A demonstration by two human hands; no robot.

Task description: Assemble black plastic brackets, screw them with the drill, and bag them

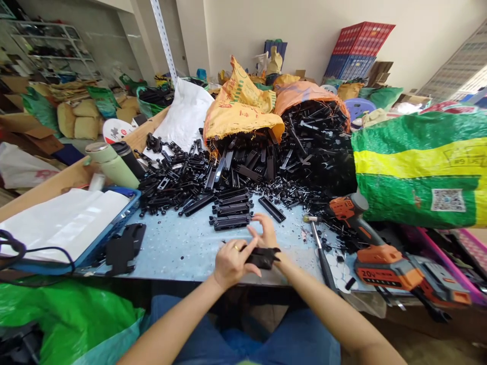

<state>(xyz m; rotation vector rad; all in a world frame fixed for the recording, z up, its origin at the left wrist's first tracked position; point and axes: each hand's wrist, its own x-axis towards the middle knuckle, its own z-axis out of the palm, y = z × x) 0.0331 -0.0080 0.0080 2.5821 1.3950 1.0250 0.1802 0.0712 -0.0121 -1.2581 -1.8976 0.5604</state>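
A cluttered storeroom is spreading out behind a pale blue bench point(178, 246), with red and blue crates point(359, 45) standing against the far wall at 1 o'clock and stuffed bags piling up at 10 o'clock. The near bench edge is running just under the hands, and the only bare stretch is lying at 9 to 11 o'clock of them.

The left hand point(230, 263) is curling shut around a black plastic part point(263, 257), holding it just above the near edge. The right hand point(266, 233) is hovering over the part's far end with fingers lifted and loosely spread.

At 12 o'clock a short stack of long black pieces point(232, 209) is sitting close by. Beyond it a heap of black parts point(262, 162) is spilling from a yellow sack point(243, 114) and an orange sack point(304, 94).

At 3 o'clock a hammer point(321, 251) and an orange drill point(380, 256) are crowding the right side, and a green and yellow sack point(418, 167) is walling it off behind.

At 9 o'clock a blue tray point(127, 208) of white sheets and a black bracket point(124, 248) are closing the left, with a pale green bottle point(114, 165) lying behind.
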